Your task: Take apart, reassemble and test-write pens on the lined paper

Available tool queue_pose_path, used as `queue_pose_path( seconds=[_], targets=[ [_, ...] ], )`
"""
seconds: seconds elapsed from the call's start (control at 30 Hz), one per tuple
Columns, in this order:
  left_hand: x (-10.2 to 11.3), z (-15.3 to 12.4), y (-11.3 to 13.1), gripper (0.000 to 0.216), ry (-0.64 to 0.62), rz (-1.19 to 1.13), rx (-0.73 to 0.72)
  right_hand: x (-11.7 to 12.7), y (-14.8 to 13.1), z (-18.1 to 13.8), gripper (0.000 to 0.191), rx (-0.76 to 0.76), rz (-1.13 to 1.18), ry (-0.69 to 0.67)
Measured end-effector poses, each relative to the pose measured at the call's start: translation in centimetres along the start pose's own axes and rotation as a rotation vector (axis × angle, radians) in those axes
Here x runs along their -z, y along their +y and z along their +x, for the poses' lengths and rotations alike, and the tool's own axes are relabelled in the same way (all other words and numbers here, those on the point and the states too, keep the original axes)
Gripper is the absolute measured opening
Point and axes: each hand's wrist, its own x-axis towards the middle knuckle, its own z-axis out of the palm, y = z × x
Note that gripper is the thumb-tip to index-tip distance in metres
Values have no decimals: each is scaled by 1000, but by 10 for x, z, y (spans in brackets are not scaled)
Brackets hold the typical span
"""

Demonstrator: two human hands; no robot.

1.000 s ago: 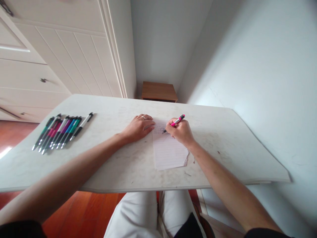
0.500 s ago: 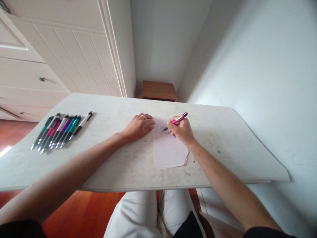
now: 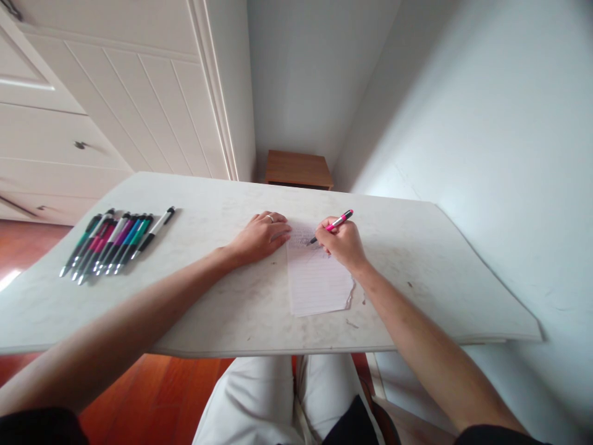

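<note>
A pink and black pen (image 3: 340, 220) is gripped in my right hand (image 3: 343, 243), its dark tip down at the lined paper (image 3: 319, 287). Rows of handwriting cover the upper part of the sheet, and its lower right edge is torn. My left hand (image 3: 263, 237) lies flat with a ring on one finger, its fingertips at the paper's upper left edge. To the left, several pens (image 3: 105, 244) with green, pink, purple, blue and white barrels lie side by side. A white and black pen (image 3: 155, 231) rests at the right end of that row.
The white table (image 3: 213, 321) has dark marks and scuffs on its top. Beyond its far edge stands a small brown wooden cabinet (image 3: 299, 168). White drawers (image 3: 50, 139) rise at the left, and a pale wall (image 3: 500, 123) borders the right side.
The pen tip in my right hand has moved slightly to the right along the written line. My left hand stays in place at the sheet's edge.
</note>
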Motion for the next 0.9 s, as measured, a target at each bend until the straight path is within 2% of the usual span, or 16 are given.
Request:
queue_pose_path(
  seconds=[0.5,0.9],
  targets=[
    [0,0,-1,34,1,5,-2,1,-3,-1,12,16,-12,-31],
    [0,0,-1,35,4,0,-6,2,-3,0,13,-3,0,-6]
  ],
)
